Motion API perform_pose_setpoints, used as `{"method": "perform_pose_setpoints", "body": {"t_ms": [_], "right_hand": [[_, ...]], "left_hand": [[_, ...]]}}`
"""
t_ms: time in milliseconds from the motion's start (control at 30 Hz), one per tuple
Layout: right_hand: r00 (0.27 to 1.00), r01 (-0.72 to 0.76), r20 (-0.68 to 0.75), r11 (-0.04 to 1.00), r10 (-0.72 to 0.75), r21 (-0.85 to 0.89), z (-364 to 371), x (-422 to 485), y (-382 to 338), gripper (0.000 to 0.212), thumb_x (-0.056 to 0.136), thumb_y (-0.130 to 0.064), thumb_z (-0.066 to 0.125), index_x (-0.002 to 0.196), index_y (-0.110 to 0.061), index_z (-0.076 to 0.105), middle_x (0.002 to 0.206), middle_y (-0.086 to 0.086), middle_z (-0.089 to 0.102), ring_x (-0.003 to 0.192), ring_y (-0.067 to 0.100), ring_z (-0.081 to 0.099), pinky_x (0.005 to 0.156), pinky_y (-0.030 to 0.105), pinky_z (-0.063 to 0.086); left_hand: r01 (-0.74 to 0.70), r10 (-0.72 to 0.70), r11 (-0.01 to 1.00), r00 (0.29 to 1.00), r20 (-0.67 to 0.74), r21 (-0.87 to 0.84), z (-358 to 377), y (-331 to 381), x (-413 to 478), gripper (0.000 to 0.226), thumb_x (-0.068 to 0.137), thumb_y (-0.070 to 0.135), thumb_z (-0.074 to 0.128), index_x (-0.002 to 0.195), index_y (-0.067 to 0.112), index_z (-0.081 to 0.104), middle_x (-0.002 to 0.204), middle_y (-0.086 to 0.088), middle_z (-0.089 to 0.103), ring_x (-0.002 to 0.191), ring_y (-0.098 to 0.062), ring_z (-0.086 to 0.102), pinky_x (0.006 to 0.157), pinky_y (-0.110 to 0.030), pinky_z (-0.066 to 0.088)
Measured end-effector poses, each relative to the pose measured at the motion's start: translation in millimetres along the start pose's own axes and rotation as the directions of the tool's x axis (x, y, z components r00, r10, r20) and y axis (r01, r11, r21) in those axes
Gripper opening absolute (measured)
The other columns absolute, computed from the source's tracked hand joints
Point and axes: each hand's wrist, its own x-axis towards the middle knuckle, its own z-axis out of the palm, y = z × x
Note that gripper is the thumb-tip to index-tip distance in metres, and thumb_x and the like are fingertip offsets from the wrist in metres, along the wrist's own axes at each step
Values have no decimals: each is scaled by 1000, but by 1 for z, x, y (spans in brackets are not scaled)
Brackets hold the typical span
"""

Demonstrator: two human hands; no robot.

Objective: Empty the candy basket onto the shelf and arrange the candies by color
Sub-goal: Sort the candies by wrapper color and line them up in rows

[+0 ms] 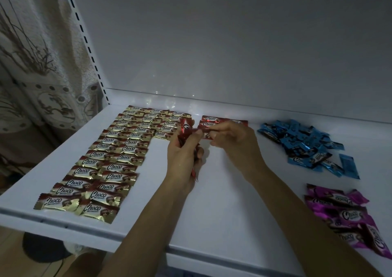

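Right of the gold candy rows (101, 166), left hand (182, 160) gripped a red candy bundle (186, 128); right hand (232, 137) pinched 1 red candy (205, 136).

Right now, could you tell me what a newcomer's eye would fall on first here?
Neat rows of gold Choco candies cover the left of the white shelf. At centre, the left hand grips a bunch of red Choco candies while the right hand pinches a single red candy beside the red row. Heaps of blue candies and purple candies lie at right.
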Motion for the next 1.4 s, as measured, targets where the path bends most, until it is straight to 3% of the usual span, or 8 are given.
{"method": "perform_pose_setpoints", "body": {"t_ms": [133, 433, 533, 700, 767, 867, 1000, 1400], "right_hand": [[993, -98, -53, 987, 106, 125, -5, -4, -6, 20, 86, 1, 61, 81, -17, 69, 66, -3, 67, 53, 7, 59, 59, 23, 54], [983, -102, -136, 980, 126, 170, -17, 1, 1, 15, 87, 2, 61, 89, -11, 68, 77, 2, 67, 62, 5, 63, 59, 17, 49], [954, -224, -251, 943, 162, -245, -39, 7, 19, 14, 91, -11, 58, 100, -13, 69, 84, -1, 67, 68, 10, 58, 58, 19, 43], [977, -171, -213, 574, -6, -801, -39, -1, 32, 27, 91, -22, 56, 115, -14, 64, 109, 6, 62, 101, 21, 55, 86, 34, 46], [975, 20, -118, 610, -187, -792, -36, -4, 24, 21, 87, -16, 59, 107, -14, 65, 99, 4, 65, 94, 21, 57, 85, 38, 47], [983, 163, 87, 556, -160, -815, -29, -9, 17, 16, 88, -21, 57, 102, -21, 66, 87, -4, 68, 79, 14, 59, 81, 31, 44], [995, 100, 78, 409, -69, -907, -28, -6, 21, 25, 95, -26, 46, 114, -23, 61, 103, -3, 63, 94, 15, 55, 81, 28, 35], [999, 39, 51, 488, 10, -872, -30, 5, 40, 40, 95, -15, 42, 134, -23, 47, 131, -2, 55, 120, 18, 45, 98, 33, 31]], "left_hand": [[-16, 15, 999, 1000, -9, -28, -3, 1, 0, 14, 90, 3, 58, 95, 16, 56, 72, -1, 56, 47, -9, 41, 38, -17, 30], [-43, 44, 999, 999, -32, 4, -2, -1, 0, 26, 90, 1, 59, 106, 20, 62, 73, 2, 61, 46, -9, 40, 40, -18, 28], [-32, 32, 999, 998, -51, 4, -1, 1, -1, 21, 91, 4, 58, 103, 21, 62, 75, 1, 63, 45, -8, 40, 41, -18, 29], [-72, 74, 990, 997, -14, 124, 1, -1, -3, 25, 91, 4, 57, 103, 26, 62, 72, 1, 59, 47, -10, 39, 41, -18, 29], [-80, 82, 988, 997, -10, 134, 1, -2, -4, 26, 91, 4, 57, 103, 26, 62, 72, -1, 57, 48, -11, 38, 40, -18, 29], [-81, 83, 989, 996, -14, 121, 1, -1, -4, 28, 92, 4, 57, 107, 26, 63, 74, -4, 54, 49, -11, 37, 40, -18, 29], [-75, 78, 991, 997, -18, 108, 1, -2, -3, 25, 92, 6, 58, 105, 26, 63, 67, 3, 59, 48, -10, 38, 40, -18, 28], [-50, 51, 997, 999, -19, 52, -1, -2, 0, 13, 93, 11, 59, 105, 16, 59, 68, 3, 60, 46, -10, 39, 38, -17, 28]]}}
